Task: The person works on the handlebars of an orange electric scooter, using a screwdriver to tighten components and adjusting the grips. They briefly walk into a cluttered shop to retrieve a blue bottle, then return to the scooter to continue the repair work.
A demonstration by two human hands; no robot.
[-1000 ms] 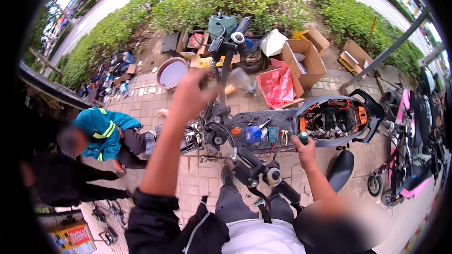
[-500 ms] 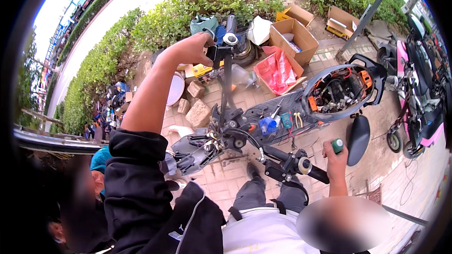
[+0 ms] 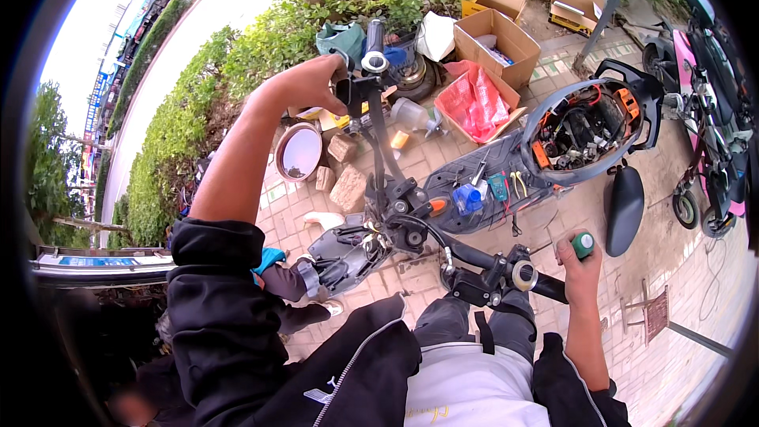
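I stand over a partly stripped electric scooter with bare black handlebars (image 3: 466, 259). My left hand (image 3: 310, 85) is curled round a black lever bracket (image 3: 348, 88) on the far end of the bars, next to an upright grip (image 3: 375, 35). In my right hand (image 3: 583, 262) is a green-handled screwdriver (image 3: 583, 245), its thin shaft showing toward the near black grip (image 3: 549, 288), apart from it. A round switch housing (image 3: 524, 274) sits inboard of that grip. Loose wiring shows at the exposed steering head (image 3: 405, 229).
The footboard (image 3: 451, 176) carries pliers (image 3: 518, 183), a teal multimeter (image 3: 498, 186) and a blue-capped container (image 3: 466, 199). Beyond stand cardboard boxes (image 3: 510, 47), bricks (image 3: 348, 188) and a basin (image 3: 300, 150). A seat (image 3: 624, 209) lies right; another person crouches left.
The whole view has shifted, bringing more of my right sleeve into sight. My left hand remains at the lever bracket, and my right still holds the screwdriver near the grip.
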